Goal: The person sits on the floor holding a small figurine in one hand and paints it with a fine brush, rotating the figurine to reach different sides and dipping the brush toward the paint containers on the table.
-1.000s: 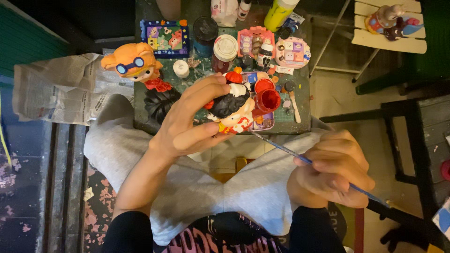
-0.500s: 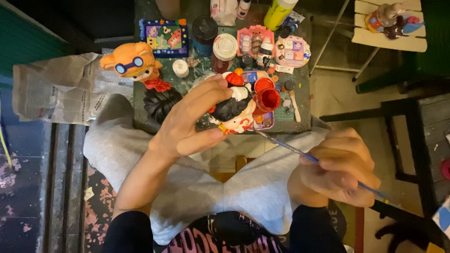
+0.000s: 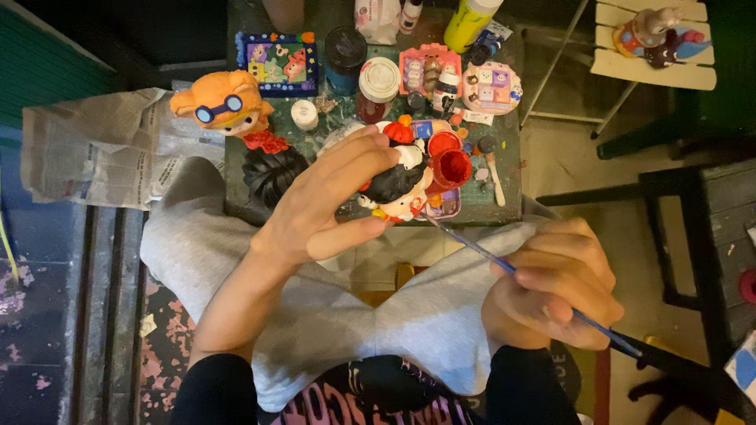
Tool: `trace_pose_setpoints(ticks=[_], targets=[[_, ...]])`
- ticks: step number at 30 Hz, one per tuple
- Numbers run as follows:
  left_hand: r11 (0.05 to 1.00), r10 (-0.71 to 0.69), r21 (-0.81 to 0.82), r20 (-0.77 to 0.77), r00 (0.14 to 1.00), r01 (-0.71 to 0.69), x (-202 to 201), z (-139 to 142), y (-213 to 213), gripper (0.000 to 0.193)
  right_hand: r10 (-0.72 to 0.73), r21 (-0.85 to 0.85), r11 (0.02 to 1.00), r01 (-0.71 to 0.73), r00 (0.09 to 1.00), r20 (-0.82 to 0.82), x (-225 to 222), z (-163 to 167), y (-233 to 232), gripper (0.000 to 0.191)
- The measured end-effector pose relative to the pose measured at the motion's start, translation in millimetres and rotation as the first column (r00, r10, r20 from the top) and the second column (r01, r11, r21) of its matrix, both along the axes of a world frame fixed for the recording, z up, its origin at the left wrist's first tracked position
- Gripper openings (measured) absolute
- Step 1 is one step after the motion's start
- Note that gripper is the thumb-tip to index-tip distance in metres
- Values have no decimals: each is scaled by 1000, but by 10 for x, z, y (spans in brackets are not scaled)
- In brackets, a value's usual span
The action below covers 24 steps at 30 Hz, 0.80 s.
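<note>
Tabletop (image 3: pixel 236 206): lies ahead of my knees. Figurine (image 3: pixel 398 185): in my left grip (image 3: pixel 323 208), over the tabletop's near edge. Brush (image 3: pixel 504 264): in my right grip (image 3: pixel 555 283), to the right, its tip touching the figurine's underside. Goggled figure (image 3: pixel 224 106): on the tabletop's left edge. Newspaper (image 3: pixel 87 149): on the floor, further left. Picture frame (image 3: pixel 279 63): at the far side. Chair (image 3: pixel 654 59): far right.

single head cam, looks steeply down from above, close over lap and both hands, small cluttered surface (image 3: pixel 504 206) at frame top, floor around
</note>
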<state>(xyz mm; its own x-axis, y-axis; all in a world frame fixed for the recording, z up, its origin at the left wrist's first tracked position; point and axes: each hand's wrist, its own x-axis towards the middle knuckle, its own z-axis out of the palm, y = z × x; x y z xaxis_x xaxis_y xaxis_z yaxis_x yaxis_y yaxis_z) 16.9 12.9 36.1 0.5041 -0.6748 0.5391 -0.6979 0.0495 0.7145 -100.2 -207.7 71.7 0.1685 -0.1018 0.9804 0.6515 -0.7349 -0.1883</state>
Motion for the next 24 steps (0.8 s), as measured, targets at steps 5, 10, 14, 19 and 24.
trace_pose_setpoints(ticks=[5,10,14,19,24], targets=[[998,-7,66,0,1000,7,16,22,-19,64,-43,62,997,50,994,-97,-66,-8,30,55],[996,-7,88,5,1000,7,38,31,-37,63,-34,20,999,38,987,-160,-1,39,-3,55],[998,6,56,13,1000,-6,36,3,-50,62,-18,65,998,25,994,-106,64,28,-6,49],[998,-10,64,-28,1000,11,92,-131,-63,63,-15,206,976,67,970,-243,-89,-90,11,49],[908,115,-410,439,891,84,156,-419,-204,62,2,408,912,38,995,-96,-115,-203,-113,45]])
